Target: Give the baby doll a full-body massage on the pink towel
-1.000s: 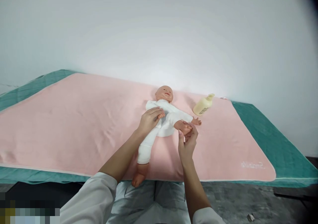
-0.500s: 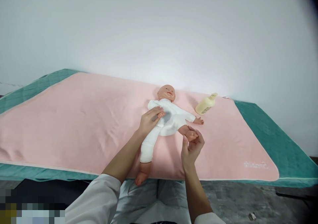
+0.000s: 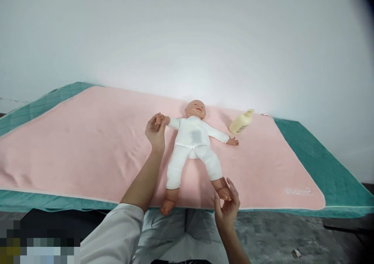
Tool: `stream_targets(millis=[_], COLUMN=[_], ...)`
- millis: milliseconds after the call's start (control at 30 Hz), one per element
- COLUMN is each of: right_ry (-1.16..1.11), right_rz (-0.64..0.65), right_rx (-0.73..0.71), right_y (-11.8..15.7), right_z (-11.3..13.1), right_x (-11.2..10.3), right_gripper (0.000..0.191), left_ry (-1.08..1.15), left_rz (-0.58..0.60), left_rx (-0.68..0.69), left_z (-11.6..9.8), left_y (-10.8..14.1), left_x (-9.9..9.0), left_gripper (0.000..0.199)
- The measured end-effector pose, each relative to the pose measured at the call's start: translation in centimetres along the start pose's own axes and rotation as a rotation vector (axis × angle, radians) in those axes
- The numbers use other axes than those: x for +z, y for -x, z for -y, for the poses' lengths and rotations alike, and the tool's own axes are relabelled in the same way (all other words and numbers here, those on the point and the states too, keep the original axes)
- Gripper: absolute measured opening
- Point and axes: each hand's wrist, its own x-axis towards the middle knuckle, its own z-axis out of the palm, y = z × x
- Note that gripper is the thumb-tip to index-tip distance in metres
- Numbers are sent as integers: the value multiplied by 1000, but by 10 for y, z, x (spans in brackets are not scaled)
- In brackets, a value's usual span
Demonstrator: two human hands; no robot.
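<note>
White-clothed, the baby doll (image 3: 192, 135) lies face up on the pink blanket (image 3: 102, 139), its head (image 3: 195, 108) toward twelve o'clock; at nine o'clock from the doll's middle, your left hand (image 3: 156, 134) is clasped on one doll hand (image 3: 159, 118); well apart at five o'clock, your right hand (image 3: 227, 209) curls at a bare foot (image 3: 223, 193), though I cannot tell whether it grips; a pale-yellow pump bottle (image 3: 240, 124) sits near three o'clock.

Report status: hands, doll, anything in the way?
Left hand gripping doll's hand. Right hand cupped at its foot. Doll face-up on pink blanket. Pump bottle off to the right, touching neither hand.
</note>
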Motion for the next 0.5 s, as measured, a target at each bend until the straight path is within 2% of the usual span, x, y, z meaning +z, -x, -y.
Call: stream_targets(millis=[100,167,367,500], right_ry=[53,76,135,187], right_rz=[76,95,106,135], right_rx=[-16,-3,16,9], right_y=[17,26,40,41], right_z=[-7,-9,-16,-19], right_x=[-7,-9,-6,-3], right_gripper=[50,50,49,45], left_ry=[75,117,135,128], left_rz=[-205,-283,-409,-434], left_rx=[-106,-198,-481,-542], left_z=[12,20,42,53], left_y=[-16,-22,-29,-34], left_x=[-12,-20,-35,-41], left_gripper=[34,25,6,6])
